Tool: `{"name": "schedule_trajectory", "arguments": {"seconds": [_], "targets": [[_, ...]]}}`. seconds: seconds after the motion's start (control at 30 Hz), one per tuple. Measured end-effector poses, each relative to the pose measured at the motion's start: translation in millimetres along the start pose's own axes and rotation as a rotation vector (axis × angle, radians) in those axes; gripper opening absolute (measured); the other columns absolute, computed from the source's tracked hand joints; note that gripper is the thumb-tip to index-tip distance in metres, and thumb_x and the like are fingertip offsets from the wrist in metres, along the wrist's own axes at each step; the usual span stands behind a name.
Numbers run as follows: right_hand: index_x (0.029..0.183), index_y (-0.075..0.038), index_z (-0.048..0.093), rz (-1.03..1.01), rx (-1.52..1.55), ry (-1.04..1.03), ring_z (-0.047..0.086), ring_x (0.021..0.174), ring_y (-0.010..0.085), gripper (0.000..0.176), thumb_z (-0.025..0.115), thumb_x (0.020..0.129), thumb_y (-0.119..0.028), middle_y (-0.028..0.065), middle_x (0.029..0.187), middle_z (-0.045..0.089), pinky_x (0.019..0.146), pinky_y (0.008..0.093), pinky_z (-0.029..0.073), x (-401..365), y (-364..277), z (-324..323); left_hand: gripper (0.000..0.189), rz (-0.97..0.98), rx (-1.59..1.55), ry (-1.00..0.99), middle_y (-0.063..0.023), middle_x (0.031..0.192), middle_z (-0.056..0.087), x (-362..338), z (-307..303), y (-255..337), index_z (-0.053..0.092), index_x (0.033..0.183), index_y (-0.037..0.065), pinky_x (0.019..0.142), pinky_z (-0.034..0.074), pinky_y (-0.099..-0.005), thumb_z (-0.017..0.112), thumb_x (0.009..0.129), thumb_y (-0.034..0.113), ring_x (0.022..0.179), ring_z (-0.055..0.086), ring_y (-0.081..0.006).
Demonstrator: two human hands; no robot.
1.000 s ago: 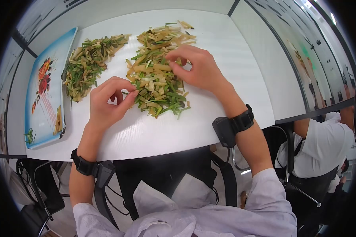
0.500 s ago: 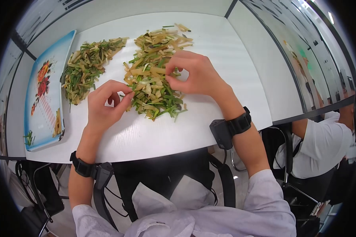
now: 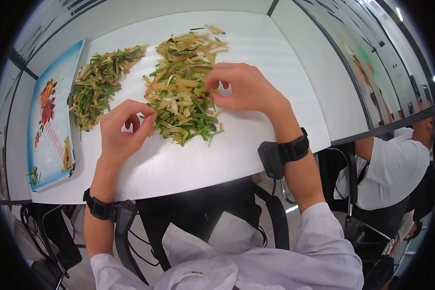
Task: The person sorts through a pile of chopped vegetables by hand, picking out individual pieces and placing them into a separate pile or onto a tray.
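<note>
A long pile of chopped vegetables (image 3: 183, 82), pale yellow strips mixed with cut green stalks, lies between my two hands. My left hand (image 3: 123, 128) is at the pile's lower left edge, thumb and forefinger pinched together; what is between them is hidden or too small to name. At the pile's right edge, my right hand (image 3: 246, 89) has its thumb and forefinger closed in a pinch, with a tiny dark bit showing at the fingertips. A second heap of cut vegetables (image 3: 94, 87) sits beyond my left hand, next to the tray.
On the left stands a blue-rimmed white tray (image 3: 36, 116) with a flower print, holding a few green scraps (image 3: 34, 176) and yellowish pieces (image 3: 66, 157). White panels border the white table (image 3: 208, 162). A person in a white shirt (image 3: 394, 166) sits to the right.
The thumb and forefinger of my right hand have come together at the pile's edge. My left hand stays pinched by the pile. The whole view has shifted slightly.
</note>
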State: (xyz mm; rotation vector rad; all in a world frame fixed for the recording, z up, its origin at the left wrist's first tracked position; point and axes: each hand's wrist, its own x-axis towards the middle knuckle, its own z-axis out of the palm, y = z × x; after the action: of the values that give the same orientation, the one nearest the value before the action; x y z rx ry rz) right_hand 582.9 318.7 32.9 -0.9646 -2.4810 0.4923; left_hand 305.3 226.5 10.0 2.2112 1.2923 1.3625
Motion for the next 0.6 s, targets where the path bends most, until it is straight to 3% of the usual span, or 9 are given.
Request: {"name": "schedule_trajectory", "arguments": {"seconds": [0.33,0.4,0.5,0.6], "targets": [[0.083,-0.013,0.064,-0.017,-0.029,0.032,0.063,0.078,0.0203,0.009,0.068,0.075,-0.017,-0.0026,0.083,0.066,0.064,0.0347,0.05,0.0,3.7,1.2,0.014,0.008,0.012,-0.022,-0.0007,0.076,0.066,-0.9,-0.3,0.3,0.066,0.085,0.004,0.049,0.037,-0.0206,0.071,0.076,-0.006,0.053,0.051,-0.0057],[0.084,-0.011,0.065,-0.042,-0.038,0.062,0.06,0.071,0.0168,0.012,0.07,0.073,-0.012,-0.0018,0.083,0.067,0.063,0.0308,0.05,0.7,5.3,2.0,0.014,-0.006,0.016,-0.028,-0.001,0.076,0.065,-0.7,-1.0,-1.0,0.066,0.085,0.003,0.05,0.037,-0.0205,0.071,0.077,-0.006,0.054,0.051,-0.0054],[0.086,-0.011,0.065,-0.055,0.029,0.03,0.06,0.072,0.0169,0.014,0.07,0.073,-0.011,-0.0017,0.084,0.067,0.064,0.031,0.05,0.1,4.4,0.3,0.013,0.001,0.0,0.029,0.0023,0.076,0.067,-0.4,0.6,-1.8,0.067,0.084,0.006,0.046,0.031,-0.0205,0.073,0.077,-0.004,0.049,0.052,-0.0039],[0.093,-0.012,0.066,-0.02,0.039,0.007,0.059,0.07,0.017,0.02,0.067,0.073,-0.009,-0.0018,0.085,0.067,0.064,0.0317,0.05,-1.2,2.5,-1.3,0.014,0.011,0.007,0.033,0.0013,0.076,0.067,0.2,0.2,-1.8,0.066,0.084,0.006,0.046,0.033,-0.0204,0.073,0.077,-0.004,0.049,0.052,-0.0044]]}}
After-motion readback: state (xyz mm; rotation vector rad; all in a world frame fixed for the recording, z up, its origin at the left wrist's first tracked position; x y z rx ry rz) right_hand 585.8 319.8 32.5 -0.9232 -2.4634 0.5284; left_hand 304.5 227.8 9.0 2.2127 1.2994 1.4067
